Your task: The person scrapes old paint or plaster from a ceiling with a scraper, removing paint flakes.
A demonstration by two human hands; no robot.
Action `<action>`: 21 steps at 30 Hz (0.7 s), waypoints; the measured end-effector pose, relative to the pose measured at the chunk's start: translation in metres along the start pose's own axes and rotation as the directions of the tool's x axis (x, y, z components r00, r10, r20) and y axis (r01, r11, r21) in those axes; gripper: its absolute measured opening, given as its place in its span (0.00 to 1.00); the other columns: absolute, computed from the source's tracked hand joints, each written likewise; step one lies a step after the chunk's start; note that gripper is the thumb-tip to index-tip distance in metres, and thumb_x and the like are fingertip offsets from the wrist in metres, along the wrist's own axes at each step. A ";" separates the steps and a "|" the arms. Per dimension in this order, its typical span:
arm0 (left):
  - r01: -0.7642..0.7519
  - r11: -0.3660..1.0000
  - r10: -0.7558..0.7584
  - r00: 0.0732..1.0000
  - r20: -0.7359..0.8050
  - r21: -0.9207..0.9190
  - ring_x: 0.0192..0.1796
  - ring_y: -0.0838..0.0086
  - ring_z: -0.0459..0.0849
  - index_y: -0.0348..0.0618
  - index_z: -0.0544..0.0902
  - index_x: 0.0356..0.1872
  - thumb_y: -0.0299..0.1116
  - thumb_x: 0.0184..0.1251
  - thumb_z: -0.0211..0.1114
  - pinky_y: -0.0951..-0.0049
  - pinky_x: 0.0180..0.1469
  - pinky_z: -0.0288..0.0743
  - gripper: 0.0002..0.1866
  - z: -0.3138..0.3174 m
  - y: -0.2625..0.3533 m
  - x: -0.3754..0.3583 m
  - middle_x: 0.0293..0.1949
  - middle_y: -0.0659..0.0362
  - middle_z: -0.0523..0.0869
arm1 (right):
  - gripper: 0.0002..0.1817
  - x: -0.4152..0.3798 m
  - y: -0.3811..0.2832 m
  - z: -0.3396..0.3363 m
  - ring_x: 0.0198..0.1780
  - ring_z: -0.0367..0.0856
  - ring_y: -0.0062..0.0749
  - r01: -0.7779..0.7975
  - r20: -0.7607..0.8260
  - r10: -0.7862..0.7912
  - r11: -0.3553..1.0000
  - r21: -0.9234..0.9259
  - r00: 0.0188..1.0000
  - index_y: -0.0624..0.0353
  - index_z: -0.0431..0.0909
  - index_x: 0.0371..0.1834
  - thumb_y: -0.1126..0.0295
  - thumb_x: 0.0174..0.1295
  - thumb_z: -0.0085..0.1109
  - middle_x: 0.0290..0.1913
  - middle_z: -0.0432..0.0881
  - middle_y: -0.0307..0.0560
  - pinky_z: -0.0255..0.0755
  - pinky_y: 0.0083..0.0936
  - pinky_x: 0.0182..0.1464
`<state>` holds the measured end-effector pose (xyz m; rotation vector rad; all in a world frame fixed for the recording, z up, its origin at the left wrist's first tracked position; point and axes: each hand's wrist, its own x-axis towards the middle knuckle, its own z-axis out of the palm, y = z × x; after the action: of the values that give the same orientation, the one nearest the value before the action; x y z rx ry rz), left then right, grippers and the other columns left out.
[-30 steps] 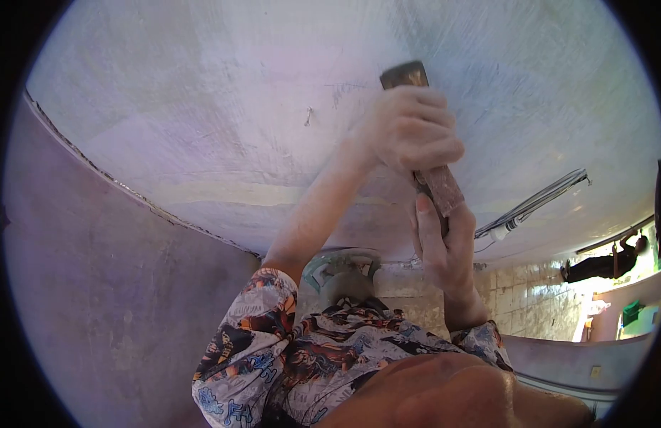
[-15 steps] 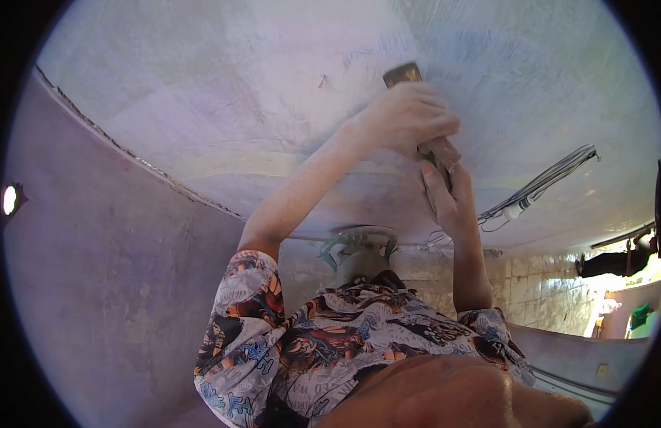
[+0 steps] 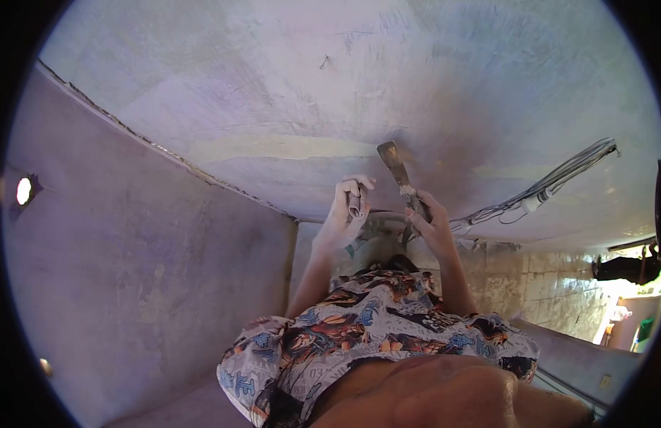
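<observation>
My right hand is closed around the handle of a putty knife, whose worn metal blade points up and left, close in front of the plastered surface. To its left, my left hand is raised, its fingers curled on a small folded piece; its kind is not clear. Dust whitens both hands, the left one more. The hands are apart. A pale yellowish band and fine scratch marks show on the plaster.
A bundle of loose wires hangs at the right. Behind my hands, a green stool is partly hidden. A person in dark clothing is at the far right beside a bright opening. A lamp glows on the left wall.
Both hands have come down from the plaster. My left hand has left the putty knife and moved left and down; my right hand now holds the knife alone.
</observation>
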<state>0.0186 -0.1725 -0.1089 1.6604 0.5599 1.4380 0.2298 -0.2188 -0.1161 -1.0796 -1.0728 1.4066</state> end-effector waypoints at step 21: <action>0.087 0.874 0.024 0.975 -0.222 0.478 0.40 0.75 0.84 0.35 0.84 0.54 0.17 0.51 0.72 0.78 0.41 0.78 0.24 0.043 0.057 0.013 0.41 0.54 0.85 | 0.17 0.036 -0.039 0.032 0.58 0.74 0.34 0.291 0.130 -0.286 0.956 -0.021 0.949 0.68 0.80 0.54 0.69 0.66 0.61 0.58 0.76 0.53 0.66 0.26 0.60</action>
<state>0.0520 -0.2064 -0.0540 1.8659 1.1502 1.5527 0.2030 -0.1813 -0.0736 -0.8296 -1.2981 1.2332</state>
